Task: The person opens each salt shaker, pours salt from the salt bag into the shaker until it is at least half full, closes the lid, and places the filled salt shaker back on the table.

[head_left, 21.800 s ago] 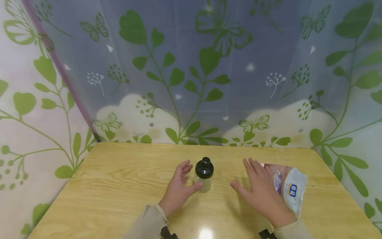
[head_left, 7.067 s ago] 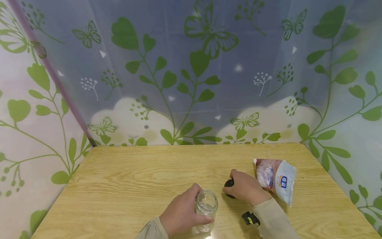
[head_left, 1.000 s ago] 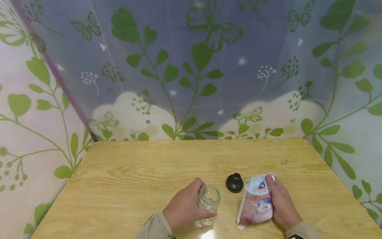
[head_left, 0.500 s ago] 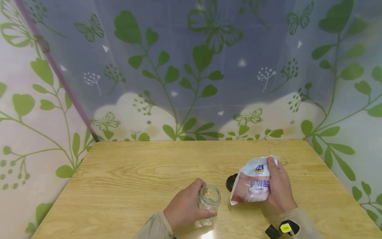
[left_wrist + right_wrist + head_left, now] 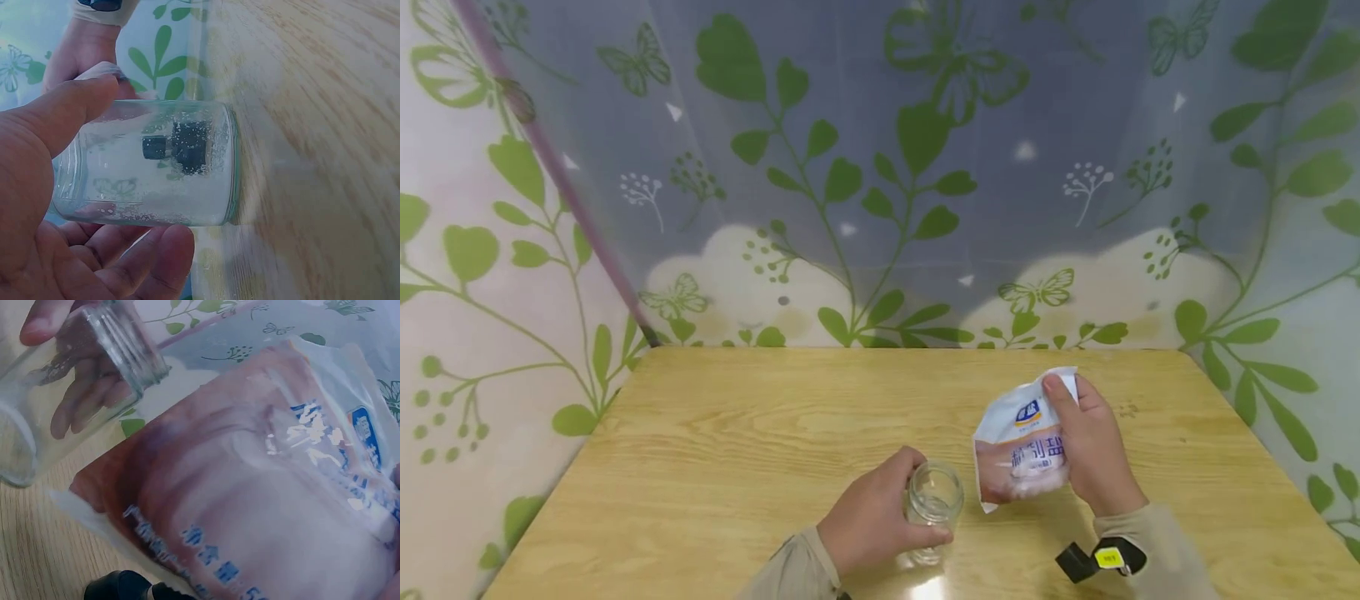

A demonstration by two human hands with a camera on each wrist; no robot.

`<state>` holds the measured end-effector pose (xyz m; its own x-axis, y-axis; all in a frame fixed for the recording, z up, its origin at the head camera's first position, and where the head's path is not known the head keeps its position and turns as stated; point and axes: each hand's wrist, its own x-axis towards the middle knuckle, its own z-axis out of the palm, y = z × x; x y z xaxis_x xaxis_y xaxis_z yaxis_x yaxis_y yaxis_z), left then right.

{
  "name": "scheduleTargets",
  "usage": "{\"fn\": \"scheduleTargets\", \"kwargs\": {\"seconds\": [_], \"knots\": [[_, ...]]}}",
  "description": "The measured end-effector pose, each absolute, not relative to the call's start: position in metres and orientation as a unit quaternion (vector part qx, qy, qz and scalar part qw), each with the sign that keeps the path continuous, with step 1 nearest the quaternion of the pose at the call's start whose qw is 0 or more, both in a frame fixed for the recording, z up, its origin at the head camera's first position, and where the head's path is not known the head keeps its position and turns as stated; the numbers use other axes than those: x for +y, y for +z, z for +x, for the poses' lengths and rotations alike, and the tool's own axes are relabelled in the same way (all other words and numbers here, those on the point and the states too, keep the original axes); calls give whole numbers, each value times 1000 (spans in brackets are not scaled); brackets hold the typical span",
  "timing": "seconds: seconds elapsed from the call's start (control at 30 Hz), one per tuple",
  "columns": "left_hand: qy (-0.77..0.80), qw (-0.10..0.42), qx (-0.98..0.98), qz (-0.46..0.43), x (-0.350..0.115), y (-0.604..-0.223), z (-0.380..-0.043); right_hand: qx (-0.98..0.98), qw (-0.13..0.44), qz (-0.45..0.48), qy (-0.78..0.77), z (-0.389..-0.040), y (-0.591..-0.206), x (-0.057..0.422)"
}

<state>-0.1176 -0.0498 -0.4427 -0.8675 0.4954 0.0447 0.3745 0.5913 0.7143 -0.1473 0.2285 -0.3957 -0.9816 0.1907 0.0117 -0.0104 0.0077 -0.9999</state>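
Observation:
My left hand (image 5: 874,518) grips an open, clear glass jar (image 5: 934,492) that stands upright on the table, thumb on the near side. White grains cling to the inside of the jar (image 5: 156,169) in the left wrist view. My right hand (image 5: 1093,437) pinches the top corner of a salt bag (image 5: 1018,454), holding it tilted just right of the jar, apart from its mouth. Whether the bag is cut open cannot be seen. The jar's black lid (image 5: 119,586) lies on the table, hidden behind the bag in the head view; in the left wrist view it shows through the glass.
A wooden table (image 5: 760,417) lies under both hands. Behind it and at the sides hangs a curtain (image 5: 865,167) with leaves and butterflies. A black strap (image 5: 1112,558) with a yellow label is on the right wrist.
The lid has come off the jar since the oldest frame and was set down. Over the last second my right hand raised the salt bag and moved it away from me, covering the lid.

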Motion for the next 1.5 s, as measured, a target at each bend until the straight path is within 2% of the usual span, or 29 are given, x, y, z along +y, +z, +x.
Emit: {"fn": "scheduleTargets", "kwargs": {"seconds": [0.43,0.87,1.5], "knots": [[377,73,890,247,-50,-439,-116,-751,66,9,657,-144,-403,217],[384,72,887,247,-51,-440,-118,-777,107,66,617,-138,-394,211],[381,66,889,245,-49,-440,-116,-828,235,122,494,-124,-388,199]]}}
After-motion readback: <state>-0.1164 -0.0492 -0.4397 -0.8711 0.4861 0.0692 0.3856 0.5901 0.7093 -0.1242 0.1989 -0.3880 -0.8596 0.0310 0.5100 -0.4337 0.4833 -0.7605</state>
